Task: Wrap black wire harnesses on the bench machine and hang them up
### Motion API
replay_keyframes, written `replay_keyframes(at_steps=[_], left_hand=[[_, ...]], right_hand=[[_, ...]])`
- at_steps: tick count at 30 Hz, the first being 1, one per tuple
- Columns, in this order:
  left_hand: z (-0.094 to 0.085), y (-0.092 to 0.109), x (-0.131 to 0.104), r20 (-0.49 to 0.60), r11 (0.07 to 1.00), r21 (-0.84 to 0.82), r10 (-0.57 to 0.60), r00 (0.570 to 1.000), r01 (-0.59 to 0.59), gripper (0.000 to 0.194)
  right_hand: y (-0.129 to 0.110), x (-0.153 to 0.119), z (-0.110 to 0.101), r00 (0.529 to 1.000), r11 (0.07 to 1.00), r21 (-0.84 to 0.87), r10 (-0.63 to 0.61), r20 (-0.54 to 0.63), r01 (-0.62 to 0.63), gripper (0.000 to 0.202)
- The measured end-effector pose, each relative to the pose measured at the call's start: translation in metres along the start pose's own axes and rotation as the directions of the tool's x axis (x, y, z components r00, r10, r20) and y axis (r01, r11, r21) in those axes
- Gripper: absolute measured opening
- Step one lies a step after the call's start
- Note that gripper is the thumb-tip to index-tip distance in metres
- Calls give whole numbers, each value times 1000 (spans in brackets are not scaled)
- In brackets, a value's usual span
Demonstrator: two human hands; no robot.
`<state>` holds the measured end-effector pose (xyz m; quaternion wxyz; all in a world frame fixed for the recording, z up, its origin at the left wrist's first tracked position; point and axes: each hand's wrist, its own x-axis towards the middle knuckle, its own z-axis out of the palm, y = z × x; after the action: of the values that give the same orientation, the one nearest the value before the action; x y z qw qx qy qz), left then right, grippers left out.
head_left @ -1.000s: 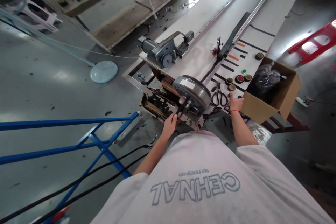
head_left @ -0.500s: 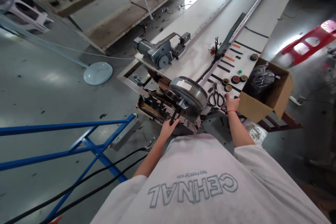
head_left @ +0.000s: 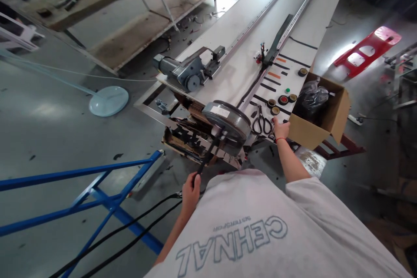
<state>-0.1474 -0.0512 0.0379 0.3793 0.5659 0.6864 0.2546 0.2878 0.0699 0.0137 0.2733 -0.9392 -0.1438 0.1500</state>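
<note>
My left hand (head_left: 191,191) is closed round a black cable (head_left: 206,160). That cable stretches from the hand up to the front of a large round grey drum (head_left: 228,118) at the table's end. At the table's near right edge rests my right hand (head_left: 280,129), its fingers curled and one fingertip by a small reddish spot; what it grips, if anything, I cannot make out. Just left of it lie black-handled scissors (head_left: 262,125). Close above are several tape rolls, among them a brown-centred tape roll (head_left: 275,110) and a red-centred tape roll (head_left: 283,100).
A motor unit (head_left: 182,74) is mounted on the long white table (head_left: 234,63). An open cardboard box (head_left: 309,132) holding a dark plastic bag stands at the right. A blue metal frame (head_left: 110,200) and long black cables are at lower left. A red stool (head_left: 368,52) lies beyond.
My left hand has drawn back from the drum, down and to the left, and a longer stretch of black cable shows. My right hand stays at the table edge. The view has shifted slightly.
</note>
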Motion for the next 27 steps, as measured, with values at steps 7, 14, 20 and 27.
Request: replay_keyframes(at_steps=[7, 14, 20, 27], left_hand=[[14, 23, 23, -1, 999, 1, 44, 999, -44, 51], [30, 38, 46, -2, 998, -20, 65, 998, -65, 49], [42, 56, 68, 86, 993, -106, 58, 995, -49, 50], [59, 71, 99, 224, 918, -380, -24, 974, 110, 46]], right_hand=[[-1, -1, 0, 1000, 1000, 4, 0, 5, 0, 74], [-4, -4, -2, 1000, 1000, 3, 17, 9, -17, 73], [-20, -12, -17, 989, 989, -32, -146, -23, 145, 71], [-145, -69, -20, 528, 693, 454, -721, 449, 560, 48]])
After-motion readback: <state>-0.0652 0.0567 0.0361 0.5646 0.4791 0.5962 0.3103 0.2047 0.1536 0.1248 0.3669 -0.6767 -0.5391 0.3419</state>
